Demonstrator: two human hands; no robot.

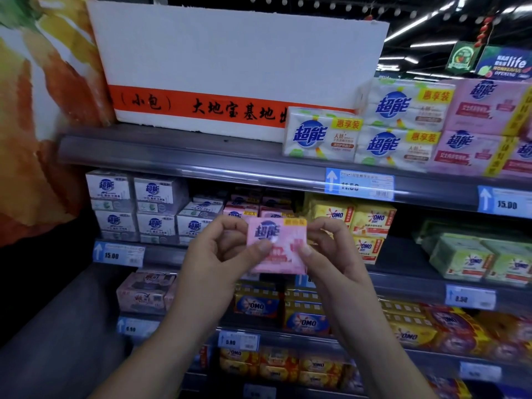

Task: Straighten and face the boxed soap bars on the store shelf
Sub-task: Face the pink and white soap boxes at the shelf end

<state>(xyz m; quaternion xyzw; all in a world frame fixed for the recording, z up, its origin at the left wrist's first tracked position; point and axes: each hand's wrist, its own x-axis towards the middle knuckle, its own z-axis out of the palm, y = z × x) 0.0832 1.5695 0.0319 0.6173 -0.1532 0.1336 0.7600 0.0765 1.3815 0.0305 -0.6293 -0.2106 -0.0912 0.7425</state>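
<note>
Pink soap box (pixel 277 245) sits in front of the second shelf, lifted clear of the stock and held between your two hands, its printed face toward you and roughly upright. Your left hand (pixel 214 260) pinches its left edge, thumb on the front. Your right hand (pixel 331 254) pinches the right edge in like manner. Both hands are closed on the box. Directly behind it, more pink boxes (pixel 241 210) stand on the same shelf, with white-and-blue boxes (pixel 155 208) stacked to their left and yellow packs (pixel 365 223) to their right. Blue price tags (pixel 119 253) line the shelf edge. Further back and above, the top shelf carries a large white carton (pixel 230 67) and white soap packs (pixel 322 133).
</note>
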